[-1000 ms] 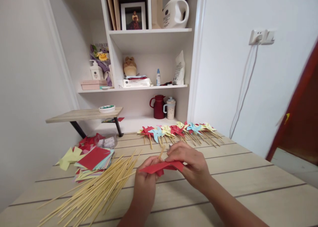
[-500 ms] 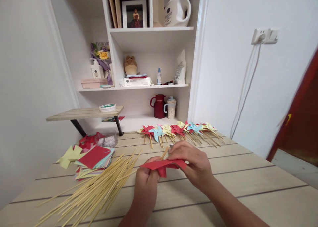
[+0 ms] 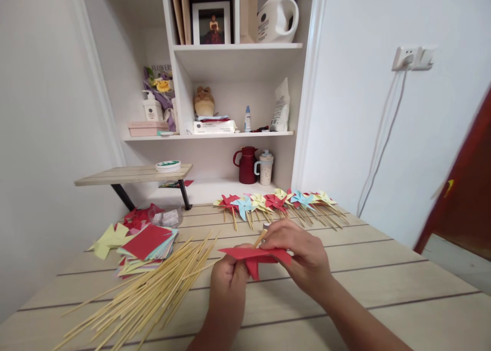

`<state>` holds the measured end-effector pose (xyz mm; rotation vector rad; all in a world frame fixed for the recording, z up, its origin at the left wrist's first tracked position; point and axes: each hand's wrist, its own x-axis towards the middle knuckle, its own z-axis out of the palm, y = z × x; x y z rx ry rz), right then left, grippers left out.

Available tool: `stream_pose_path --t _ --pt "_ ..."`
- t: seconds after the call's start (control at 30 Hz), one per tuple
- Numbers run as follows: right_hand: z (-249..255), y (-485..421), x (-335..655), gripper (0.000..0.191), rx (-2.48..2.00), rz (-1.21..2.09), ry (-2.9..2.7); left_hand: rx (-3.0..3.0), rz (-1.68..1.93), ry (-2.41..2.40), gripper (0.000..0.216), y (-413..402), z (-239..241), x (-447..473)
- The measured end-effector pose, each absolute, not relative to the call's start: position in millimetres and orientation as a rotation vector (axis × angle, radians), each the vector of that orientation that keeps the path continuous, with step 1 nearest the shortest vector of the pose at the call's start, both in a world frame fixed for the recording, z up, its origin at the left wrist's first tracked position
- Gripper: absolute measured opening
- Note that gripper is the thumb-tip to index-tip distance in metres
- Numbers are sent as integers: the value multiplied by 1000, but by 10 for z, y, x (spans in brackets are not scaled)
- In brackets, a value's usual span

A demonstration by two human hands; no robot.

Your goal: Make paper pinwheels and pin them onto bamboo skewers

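Note:
A red paper pinwheel (image 3: pixel 251 255), seen nearly edge-on, is held between my two hands above the table. My left hand (image 3: pixel 229 279) pinches its left part, with the fingers behind the paper mostly hidden. At its right side my right hand (image 3: pixel 301 254) grips the paper, fingers bent over the top. A wooden stick (image 3: pixel 261 237) sticks up behind the paper, between the hands; its lower part is hidden. Just behind my right fingers a small round grey item (image 3: pixel 266 226) is partly covered.
Loose wooden sticks (image 3: pixel 161 289) lie in a heap at the left. Beyond them is a stack of coloured paper squares (image 3: pixel 149 242), beside a clear container (image 3: pixel 169 218). Several finished pinwheels (image 3: pixel 276 202) lie along the back. A small raised shelf (image 3: pixel 126 176) stands at back left.
The red pinwheel has tilted slightly between my hands, and its lower flap hangs a little further down. Both hands keep their grip. The view has shifted slightly.

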<state>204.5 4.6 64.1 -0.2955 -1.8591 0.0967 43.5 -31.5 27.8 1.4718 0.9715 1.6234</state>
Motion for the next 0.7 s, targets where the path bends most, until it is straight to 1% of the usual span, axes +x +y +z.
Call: stream_pose_path --t 0.27,0.43,0.7 --pt "638 49 2043 22 -267 101 -1847 1433 1597 905 29 -294 223 427" --pt "632 48 2047 21 -272 115 -1854 1272 1484 839 22 -287 240 465" --pt "634 60 2056 22 -253 98 -1858 1285 1485 813 27 -290 230 455"
